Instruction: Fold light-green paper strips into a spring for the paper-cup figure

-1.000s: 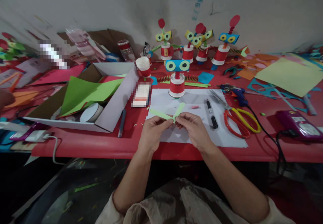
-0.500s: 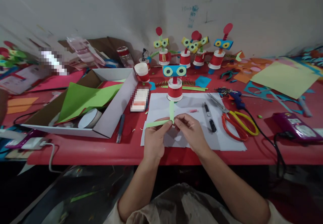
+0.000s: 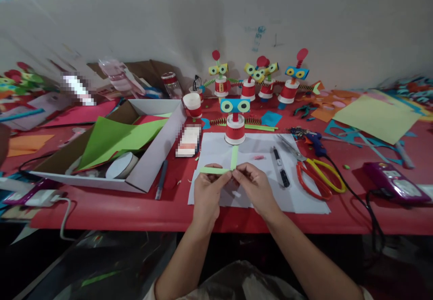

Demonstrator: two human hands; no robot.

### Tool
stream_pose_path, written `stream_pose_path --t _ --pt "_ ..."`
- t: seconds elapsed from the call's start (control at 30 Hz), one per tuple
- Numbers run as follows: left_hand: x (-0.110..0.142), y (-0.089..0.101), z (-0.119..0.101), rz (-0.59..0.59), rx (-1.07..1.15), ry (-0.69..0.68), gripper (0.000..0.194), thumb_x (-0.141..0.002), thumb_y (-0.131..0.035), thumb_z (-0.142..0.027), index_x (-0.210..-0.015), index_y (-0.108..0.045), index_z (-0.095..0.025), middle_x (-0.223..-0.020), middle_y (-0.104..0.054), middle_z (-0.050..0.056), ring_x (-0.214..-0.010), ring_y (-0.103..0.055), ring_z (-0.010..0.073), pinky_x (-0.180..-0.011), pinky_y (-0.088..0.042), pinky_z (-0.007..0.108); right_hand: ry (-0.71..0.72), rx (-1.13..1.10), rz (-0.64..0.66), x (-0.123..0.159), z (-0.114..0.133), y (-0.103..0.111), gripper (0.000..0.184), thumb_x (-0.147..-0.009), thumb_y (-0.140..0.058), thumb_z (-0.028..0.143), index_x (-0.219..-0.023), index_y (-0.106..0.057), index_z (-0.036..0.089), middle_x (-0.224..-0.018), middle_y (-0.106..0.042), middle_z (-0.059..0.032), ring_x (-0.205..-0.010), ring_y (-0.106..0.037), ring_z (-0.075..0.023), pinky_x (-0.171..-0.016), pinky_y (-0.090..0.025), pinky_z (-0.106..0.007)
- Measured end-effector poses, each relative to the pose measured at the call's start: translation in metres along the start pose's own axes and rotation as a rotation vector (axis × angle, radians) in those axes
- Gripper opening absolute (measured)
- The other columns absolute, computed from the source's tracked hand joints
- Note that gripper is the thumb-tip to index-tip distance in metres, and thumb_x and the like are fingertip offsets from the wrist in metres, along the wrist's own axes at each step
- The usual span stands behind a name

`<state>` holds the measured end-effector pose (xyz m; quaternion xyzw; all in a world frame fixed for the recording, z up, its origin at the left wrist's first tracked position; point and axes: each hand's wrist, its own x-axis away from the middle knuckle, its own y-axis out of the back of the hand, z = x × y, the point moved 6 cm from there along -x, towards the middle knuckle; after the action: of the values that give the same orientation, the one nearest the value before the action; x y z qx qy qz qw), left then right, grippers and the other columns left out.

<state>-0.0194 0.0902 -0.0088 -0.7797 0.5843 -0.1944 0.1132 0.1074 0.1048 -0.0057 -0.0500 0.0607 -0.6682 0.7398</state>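
Two light green paper strips (image 3: pixel 216 170) cross at a right angle between my fingertips, one running left and one (image 3: pixel 234 157) pointing away from me. My left hand (image 3: pixel 209 191) and my right hand (image 3: pixel 254 187) both pinch them at the corner where they meet, above a white sheet (image 3: pixel 304 191) on the red table (image 3: pixel 101 205). A red paper-cup figure with blue eyes (image 3: pixel 235 122) stands just beyond the strips.
Red-and-yellow scissors (image 3: pixel 318 176), a black pen (image 3: pixel 280 167) and a blue glue gun (image 3: pixel 316 140) lie right of my hands. A cardboard box with green paper (image 3: pixel 115 142) sits left. Several cup figures (image 3: pixel 257 81) line the wall. A purple device (image 3: pixel 394 180) lies far right.
The far strip has swung from a slant to pointing straight away, forming a right angle with the left strip. The view tilted upward, so the hands sit lower in the picture.
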Motion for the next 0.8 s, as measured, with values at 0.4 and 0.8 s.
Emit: stream_pose_path --t 0.4,0.8 --pt "0.0062 -0.0093 0.0066 -0.025 0.047 0.011 0.05 -0.06 -0.081 -0.021 -0.1 -0.051 -0.018 -0.065 -0.069 -0.002 -0.06 -0.064 0.0131 -0.061 -0.049 0.024 -0.036 -0.169 -0.057 -0.0006 -0.0039 0.0054 0.024 -0.07 -0.075 0.037 -0.062 -0.064 0.018 -0.055 -0.058 0.0015 -0.052 -0.048 -0.0121 -0.052 -0.039 -0.026" --pt "-0.002 -0.0017 0.0042 -0.043 -0.005 -0.087 0.036 -0.06 -0.081 -0.023 -0.089 -0.06 -0.017 -0.065 -0.068 -0.002 -0.059 -0.064 0.0129 -0.062 -0.051 0.025 -0.122 -0.224 0.002 -0.0043 -0.0069 -0.0024 0.02 -0.066 -0.078 0.036 -0.076 -0.072 0.019 -0.065 -0.066 0.0007 -0.059 -0.055 -0.0123 -0.062 -0.045 -0.027"
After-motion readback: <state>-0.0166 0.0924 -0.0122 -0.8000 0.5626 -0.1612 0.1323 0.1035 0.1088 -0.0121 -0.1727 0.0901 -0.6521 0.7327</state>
